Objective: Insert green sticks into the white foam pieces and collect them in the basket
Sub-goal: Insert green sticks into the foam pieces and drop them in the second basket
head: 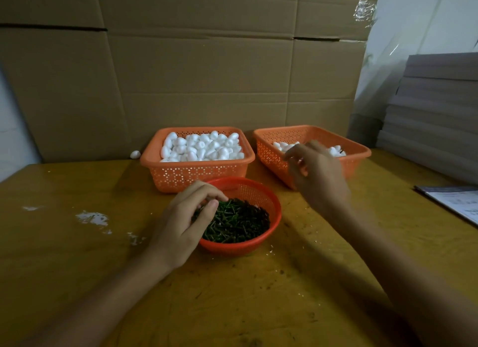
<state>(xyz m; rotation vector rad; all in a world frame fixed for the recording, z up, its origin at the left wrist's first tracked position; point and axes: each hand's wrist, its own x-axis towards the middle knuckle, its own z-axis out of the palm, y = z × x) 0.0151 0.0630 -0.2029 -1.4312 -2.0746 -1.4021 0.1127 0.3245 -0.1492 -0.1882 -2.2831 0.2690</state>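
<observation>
Orange perforated plastic basket (271,156), half hidden behind the blurred right hand (319,177) (grip unclear), holds white foam pieces (281,146); left hand (185,218) pinches green sticks (239,223) in the round red mesh bowl (269,204).

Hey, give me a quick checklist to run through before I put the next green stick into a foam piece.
1. Green sticks in red bowl: plenty, ok.
2. Left hand pinching a stick: cannot tell, fingers curl over the pile.
3. Right hand free: cannot tell, blurred before the right basket.
4. Foam pieces in left basket: full, ok.
5. Room in right basket: ok.
6. Stray foam piece beside left basket: not ok.
</observation>
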